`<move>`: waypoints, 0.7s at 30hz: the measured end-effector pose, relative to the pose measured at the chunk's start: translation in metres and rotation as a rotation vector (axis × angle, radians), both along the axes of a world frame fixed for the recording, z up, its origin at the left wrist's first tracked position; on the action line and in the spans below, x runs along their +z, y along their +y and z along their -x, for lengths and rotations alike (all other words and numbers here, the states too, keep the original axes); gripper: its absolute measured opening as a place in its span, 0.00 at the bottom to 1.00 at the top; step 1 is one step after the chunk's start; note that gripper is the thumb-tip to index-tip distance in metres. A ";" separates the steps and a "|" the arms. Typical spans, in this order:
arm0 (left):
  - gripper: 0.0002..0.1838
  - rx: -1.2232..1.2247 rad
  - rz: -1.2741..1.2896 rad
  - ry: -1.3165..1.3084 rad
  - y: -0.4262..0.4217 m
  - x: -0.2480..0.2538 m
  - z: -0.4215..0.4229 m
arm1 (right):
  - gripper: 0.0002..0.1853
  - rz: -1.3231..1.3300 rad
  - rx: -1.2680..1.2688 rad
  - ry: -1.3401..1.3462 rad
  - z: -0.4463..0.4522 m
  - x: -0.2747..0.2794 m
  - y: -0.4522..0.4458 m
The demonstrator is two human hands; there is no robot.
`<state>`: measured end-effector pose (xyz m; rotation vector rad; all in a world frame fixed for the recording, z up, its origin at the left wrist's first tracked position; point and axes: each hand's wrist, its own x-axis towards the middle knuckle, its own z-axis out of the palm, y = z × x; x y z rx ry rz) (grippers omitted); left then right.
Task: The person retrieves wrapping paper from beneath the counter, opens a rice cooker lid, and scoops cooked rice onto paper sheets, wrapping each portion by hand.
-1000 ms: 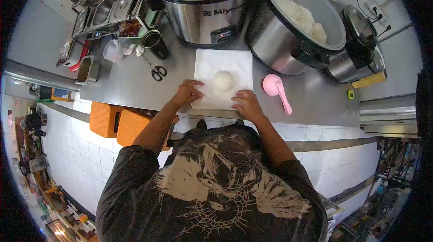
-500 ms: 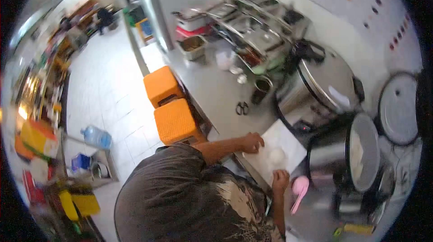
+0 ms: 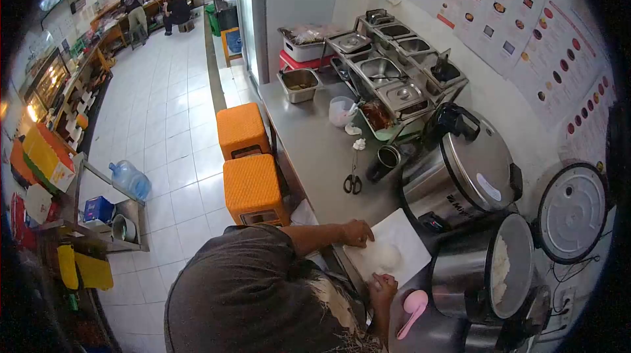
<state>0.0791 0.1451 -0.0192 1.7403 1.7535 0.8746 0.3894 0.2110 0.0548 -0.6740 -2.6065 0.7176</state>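
A mound of white rice lies on a square sheet of white paper on the steel counter. My left hand is closed at the sheet's far-left edge, its fingers curled over the paper beside the rice. At the near edge, my right hand pinches the paper, its fingertips close to the mound. A pink rice paddle rests on the counter just right of that hand. Beyond the sheet lie black-handled scissors.
A closed rice cooker and an open pot of rice stand behind the sheet. Steel food pans fill a rack against the wall. Orange stools stand along the counter. Two people are far off at the back left.
The camera view has turned and steadied, so the scene looks sharper and shifted. Both hands stay at the paper's edges, with the rice still between them.
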 end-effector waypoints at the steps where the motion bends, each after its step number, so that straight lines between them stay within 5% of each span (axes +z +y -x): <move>1: 0.08 0.011 0.027 0.025 -0.001 0.005 -0.002 | 0.14 0.010 -0.013 0.014 0.001 0.004 -0.003; 4: 0.10 0.023 0.100 0.052 -0.002 0.016 -0.004 | 0.12 0.019 -0.043 0.008 0.003 0.003 -0.003; 7: 0.15 -0.113 -0.110 -0.087 -0.007 0.013 0.006 | 0.10 0.134 -0.050 0.076 0.000 -0.012 0.004; 10: 0.20 0.020 0.150 0.232 -0.006 0.049 -0.017 | 0.09 0.130 -0.036 0.098 -0.002 -0.018 0.009; 13: 0.20 -0.064 -0.312 0.352 -0.021 0.098 -0.049 | 0.09 0.084 -0.096 0.116 0.007 0.007 -0.001; 17: 0.12 -0.129 -0.048 0.571 0.001 0.062 -0.063 | 0.08 -0.166 -0.102 0.162 0.010 0.027 -0.009; 21: 0.08 -0.104 0.292 0.643 0.003 0.082 -0.032 | 0.07 -0.216 -0.188 0.134 -0.012 0.019 -0.009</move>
